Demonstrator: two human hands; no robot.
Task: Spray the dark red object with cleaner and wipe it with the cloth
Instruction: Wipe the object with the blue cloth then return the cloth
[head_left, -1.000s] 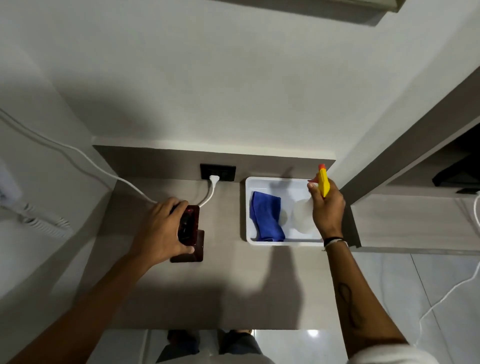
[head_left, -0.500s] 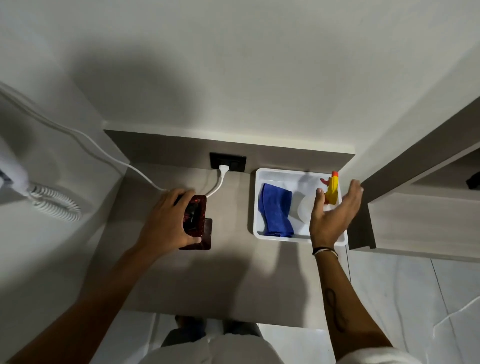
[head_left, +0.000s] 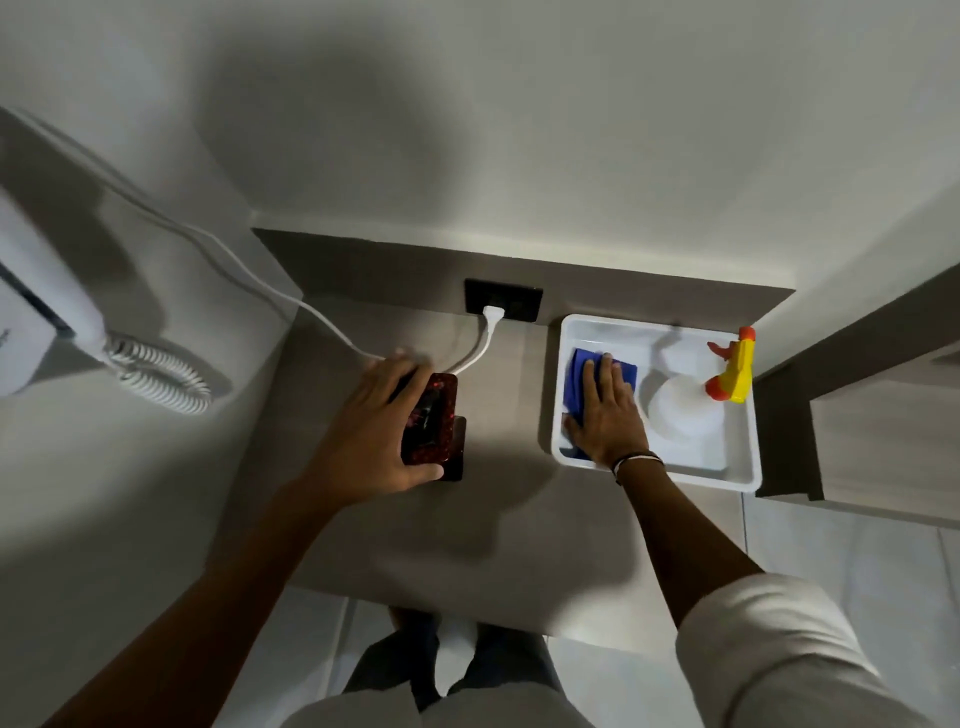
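A dark red, glossy rectangular object (head_left: 434, 422) lies on the grey shelf (head_left: 498, 525), and my left hand (head_left: 371, 423) grips it from the left side. A white tray (head_left: 737, 467) at the right holds a blue cloth (head_left: 576, 379) and a white spray bottle (head_left: 680, 415) with a yellow and orange trigger head. My right hand (head_left: 605, 418) rests flat on the blue cloth inside the tray, fingers spread, hiding most of it. The spray bottle stands free to the right of that hand.
A white cable (head_left: 480, 348) runs from a black wall socket (head_left: 503, 306) toward the red object. A white wall phone with a coiled cord (head_left: 156, 371) hangs at the left. A wooden cabinet (head_left: 878, 441) borders the tray on the right.
My right hand let go of the spray bottle, left it standing in the tray, and moved left onto the blue cloth. My left hand stayed on the red object.
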